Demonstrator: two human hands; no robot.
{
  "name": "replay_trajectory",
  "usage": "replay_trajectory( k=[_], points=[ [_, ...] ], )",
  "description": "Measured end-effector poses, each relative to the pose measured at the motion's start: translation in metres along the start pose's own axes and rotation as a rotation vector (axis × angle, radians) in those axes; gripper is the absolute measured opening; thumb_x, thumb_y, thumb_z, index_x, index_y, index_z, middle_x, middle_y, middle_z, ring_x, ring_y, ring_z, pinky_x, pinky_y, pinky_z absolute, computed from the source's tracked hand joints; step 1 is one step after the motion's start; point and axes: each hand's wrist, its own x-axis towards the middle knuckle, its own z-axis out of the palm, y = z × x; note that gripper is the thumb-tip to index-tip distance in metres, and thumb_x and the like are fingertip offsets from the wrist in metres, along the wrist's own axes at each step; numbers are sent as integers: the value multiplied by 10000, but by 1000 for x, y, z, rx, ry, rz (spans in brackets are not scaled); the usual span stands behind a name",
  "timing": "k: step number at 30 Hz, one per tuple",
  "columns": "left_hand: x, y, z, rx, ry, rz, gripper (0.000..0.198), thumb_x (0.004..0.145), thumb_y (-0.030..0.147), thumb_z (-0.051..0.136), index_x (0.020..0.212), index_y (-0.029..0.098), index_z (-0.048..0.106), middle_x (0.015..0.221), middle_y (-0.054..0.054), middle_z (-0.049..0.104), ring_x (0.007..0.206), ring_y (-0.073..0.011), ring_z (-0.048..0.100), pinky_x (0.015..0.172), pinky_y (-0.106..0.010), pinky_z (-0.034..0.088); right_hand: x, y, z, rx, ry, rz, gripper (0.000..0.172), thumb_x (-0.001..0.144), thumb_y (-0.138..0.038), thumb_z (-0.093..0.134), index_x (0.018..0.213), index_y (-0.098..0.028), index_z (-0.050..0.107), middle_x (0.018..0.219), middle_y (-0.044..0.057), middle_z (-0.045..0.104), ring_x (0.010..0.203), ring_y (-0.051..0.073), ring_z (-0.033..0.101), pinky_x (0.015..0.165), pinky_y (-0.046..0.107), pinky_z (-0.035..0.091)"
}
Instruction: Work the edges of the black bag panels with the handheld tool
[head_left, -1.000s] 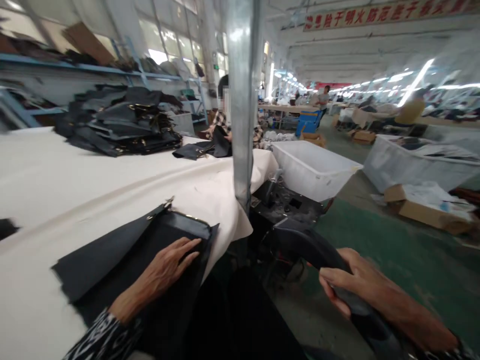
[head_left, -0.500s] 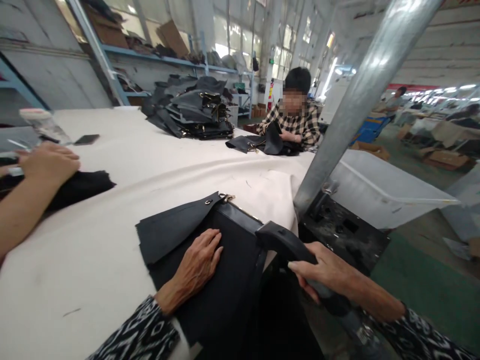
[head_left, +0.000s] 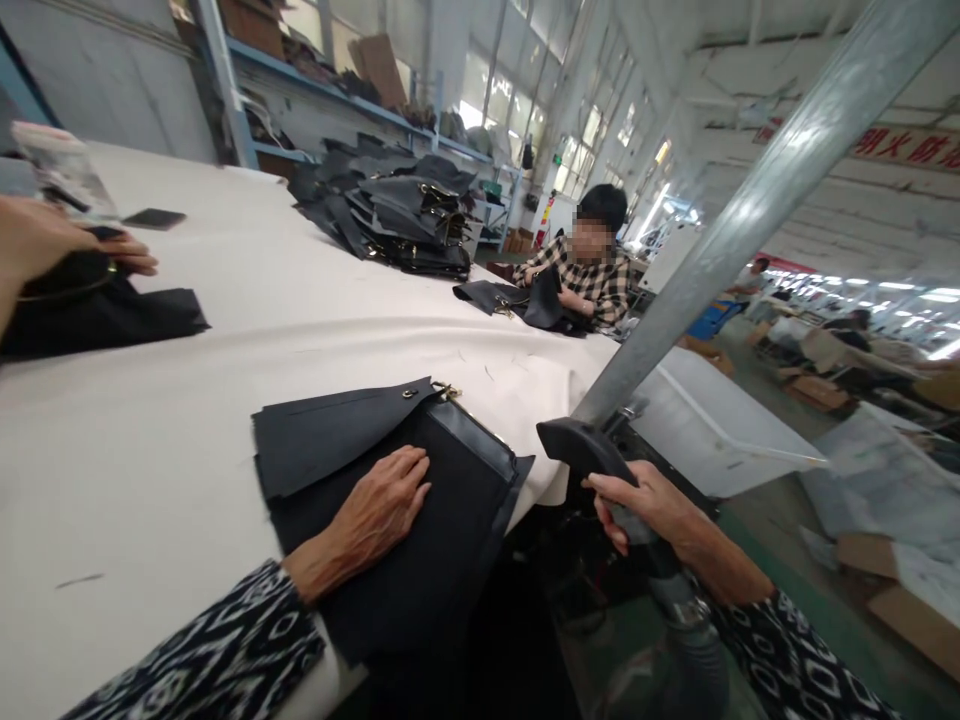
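My left hand point(head_left: 375, 510) lies flat with its fingers stretched out on a black bag piece point(head_left: 442, 500), pressing it against the table. A folded flap spreads to the left of that hand, and gold-coloured metal hardware point(head_left: 448, 389) shows at the far corner and along the upper edge. My right hand point(head_left: 652, 505) is wrapped round a black vacuum hose nozzle point(head_left: 589, 445). Its head hangs in the air just right of the bag piece, apart from it. A ribbed hose point(head_left: 694, 640) runs down from the handle.
The pale cloth-covered table point(head_left: 187, 440) bears a pile of black bag pieces point(head_left: 390, 205). A metal post point(head_left: 720, 230) slants up beside a white bin point(head_left: 720, 425). Across the table a person in a checked shirt point(head_left: 607, 285) handles black pieces; another person's hands point(head_left: 45, 240) work at left.
The nozzle has come off the bag piece's right edge and moved away to the right. My left hand stays on the piece. The view has tilted, and the other person's hands at left have shifted.
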Motion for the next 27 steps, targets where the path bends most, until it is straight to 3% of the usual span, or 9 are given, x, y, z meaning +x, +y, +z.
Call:
replay_trajectory(
  k=[4,7,11,17,24,27],
  points=[
    [0,-1,2,-4,33,5,335,897,259,389,1140,111,566,1193,-126,563,1146,-255,494,1006,-422,449,-7,14,8,-19,-65,55,422,811,-504,534,617,-130,554,406,-14,526,331,106,490,343,197,392],
    [0,-1,3,10,31,6,336,899,261,385,1143,112,563,1197,-124,560,1148,-250,490,1011,-415,444,3,17,22,-39,-110,97,434,802,-491,540,569,-125,546,400,-13,522,323,92,474,343,189,399],
    [0,-2,3,23,16,16,341,901,255,384,1141,96,567,1195,-129,559,1150,-255,486,1006,-414,450,22,9,34,-69,-77,123,418,775,-468,569,531,-131,525,385,-12,512,310,96,469,325,194,399],
    [1,-1,2,-11,35,11,323,896,247,402,1130,101,570,1186,-127,565,1138,-255,494,994,-430,458,21,-3,24,-89,-8,63,416,795,-474,548,557,-134,538,398,-11,526,329,90,483,345,176,391],
    [-1,1,-3,14,4,-10,317,904,236,381,1141,109,549,1195,-123,556,1148,-244,480,1003,-409,444,8,14,31,-94,-171,44,470,812,-534,520,565,-135,558,391,0,527,316,107,488,330,184,374],
    [0,3,-6,18,-18,-24,317,905,228,373,1140,102,546,1207,-125,546,1156,-250,472,1004,-409,438,12,6,33,-109,-177,33,482,805,-558,518,573,-138,562,389,6,534,320,114,494,339,190,379]
  ],
)
